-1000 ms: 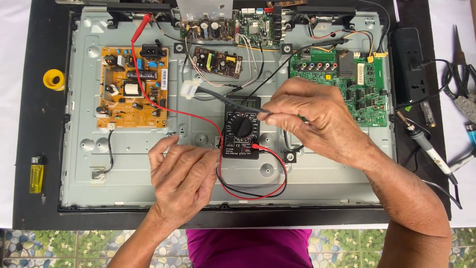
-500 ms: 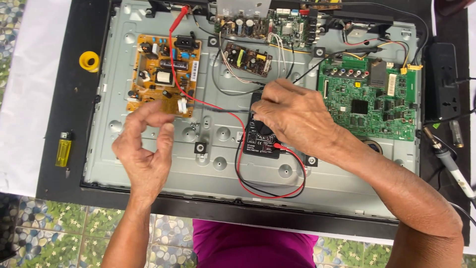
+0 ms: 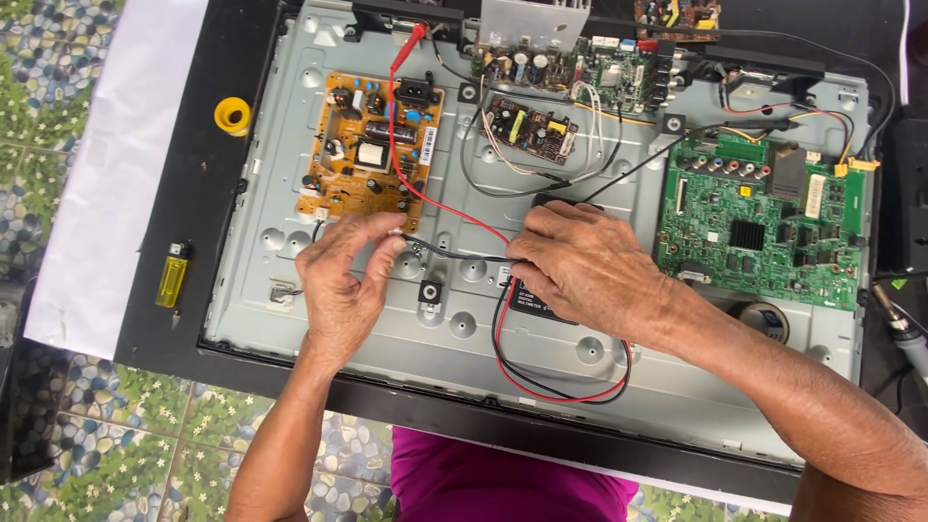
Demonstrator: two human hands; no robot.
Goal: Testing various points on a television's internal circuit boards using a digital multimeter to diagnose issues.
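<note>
I count two hands over the opened back of a flat-screen panel (image 3: 319, 319). My left hand (image 3: 340, 282) is pinched at the fingertips on the tip of a black probe (image 3: 425, 248), just below the orange power board (image 3: 372, 155). My right hand (image 3: 585, 266) lies curled over a black multimeter (image 3: 535, 298), covering most of it; I cannot tell whether it grips the meter or only presses on it.

Two leads run from the meter: one red lead (image 3: 440, 203) climbs across the orange board to a red probe (image 3: 414, 35) at the top edge of the panel, and one black lead (image 3: 454, 253) stretches between my two hands. Both loop below the right wrist, over the grey metal.

I count four circuit boards on the chassis: the orange one at left, a small dark board (image 3: 530, 128) in the middle, a board under a silver heat sink (image 3: 536, 39) at top, and one large green main board (image 3: 764, 222) at right.

On the black frame to the left there is one yellow roll (image 3: 232, 116) and one yellow lighter (image 3: 172, 275). A roll of dark tape (image 3: 764, 319) sits just below the green board. The panel rests on a bench (image 3: 106, 174) covered in white.
</note>
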